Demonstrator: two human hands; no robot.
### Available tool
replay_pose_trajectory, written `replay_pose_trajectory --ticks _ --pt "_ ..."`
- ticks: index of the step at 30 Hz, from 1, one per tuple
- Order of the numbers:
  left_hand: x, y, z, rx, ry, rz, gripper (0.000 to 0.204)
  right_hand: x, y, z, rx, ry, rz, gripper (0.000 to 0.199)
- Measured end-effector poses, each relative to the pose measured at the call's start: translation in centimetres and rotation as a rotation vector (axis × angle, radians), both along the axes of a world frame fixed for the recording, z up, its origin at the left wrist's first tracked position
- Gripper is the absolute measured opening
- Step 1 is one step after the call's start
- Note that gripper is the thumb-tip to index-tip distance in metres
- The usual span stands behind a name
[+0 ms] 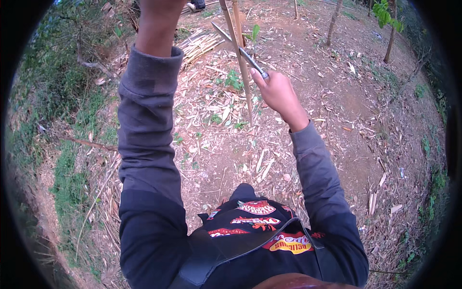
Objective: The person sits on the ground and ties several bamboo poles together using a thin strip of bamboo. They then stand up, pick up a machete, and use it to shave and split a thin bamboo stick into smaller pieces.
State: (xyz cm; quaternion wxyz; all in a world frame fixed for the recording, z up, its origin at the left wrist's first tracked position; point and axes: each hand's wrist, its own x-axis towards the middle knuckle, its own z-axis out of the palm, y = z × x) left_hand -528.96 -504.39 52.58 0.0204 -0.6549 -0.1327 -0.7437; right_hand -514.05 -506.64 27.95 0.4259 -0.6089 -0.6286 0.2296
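Note:
My right hand [278, 94] is closed around the handle of a long knife [252, 61], its thumb lying along the handle. The narrow metal blade slants up and to the left, crossing a thin upright bamboo pole [243, 72]; whether it touches the pole I cannot tell. The pole runs from the top edge down to the littered ground. High at the upper left, my left hand [161, 14] is raised, with only the wrist and lower part in view. Its fingers are beyond the top edge, so what they hold is hidden.
A pile of split bamboo strips [202, 47] lies behind the pole, left of it. Shavings and dry leaves cover the ground. Thin tree trunks [333, 24] stand at the upper right; green shrubs [53, 82] line the left. A small leafy plant [233, 79] grows near the pole.

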Motion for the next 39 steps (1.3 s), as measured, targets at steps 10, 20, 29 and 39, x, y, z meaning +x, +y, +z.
replay_pose_trajectory --ticks 10,20,29,39 --pt "5.3 22.4 -12.5 -0.047 0.03 -0.236 0.017 4.3 14.2 -1.9 0.061 -0.002 -0.031 0.049" --pt "13.8 37.9 -9.9 -0.206 -0.273 -0.559 0.02 7.3 30.3 -3.1 0.138 0.131 -0.085 0.039" --pt "15.6 43.3 -8.7 -0.238 -0.191 -0.641 0.024 12.3 34.9 -1.9 0.016 0.111 0.087 0.041" --pt "22.2 42.1 -4.5 0.133 -0.318 -0.389 0.025 16.9 41.0 4.1 0.284 0.07 0.126 0.04"
